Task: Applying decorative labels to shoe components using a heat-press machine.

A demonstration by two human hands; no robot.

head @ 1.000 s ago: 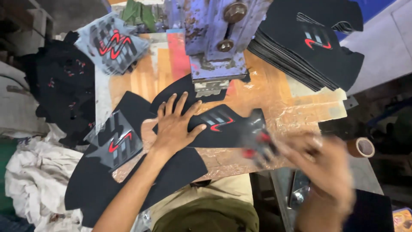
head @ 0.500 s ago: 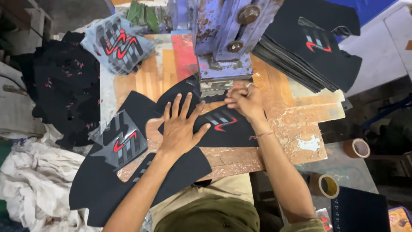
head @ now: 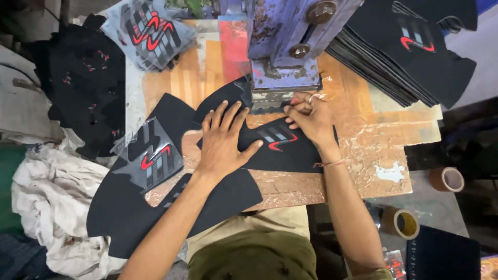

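Head view, looking straight down on a wooden bench top (head: 363,150) w/ shiny, worn film over it. Left hand (head: 224,142) lying flat, fingers spread wide, palm down on a black fabric piece (head: 290,155), gripping nothing, just pressing. Right hand (head: 307,116) curled, fingertips pinched narrow on the piece's upper edge, right at the foot of the blue metal press (head: 288,46); whether anything small sits between the fingertips, can't tell. Ring on 1 finger, thin thread band at the wrist. Black fabric piece lying flat at bench centre, just below the press head, between both hands, w/ a grey-and-red stripe emblem (head: 277,137) showing between them. 2nd black piece (head: 171,207) underneath and to the left, overlapping, running off the bench's near edge. On it, a clear film sheet w/ red-grey emblem (head: 151,158), just beside the left forearm. Stack of black cut pieces (head: 410,57) at upper right, top 1 showing the same kind of emblem. Pile of film emblem sheets (head: 148,33) at upper left, beside a dark heap of black pieces (head: 83,83). White rag bundle (head: 41,207) at the left edge. 2 tape rolls at lower right: brown roll (head: 446,179) well apart from the hands, yellowish roll (head: 403,223) near the right forearm.
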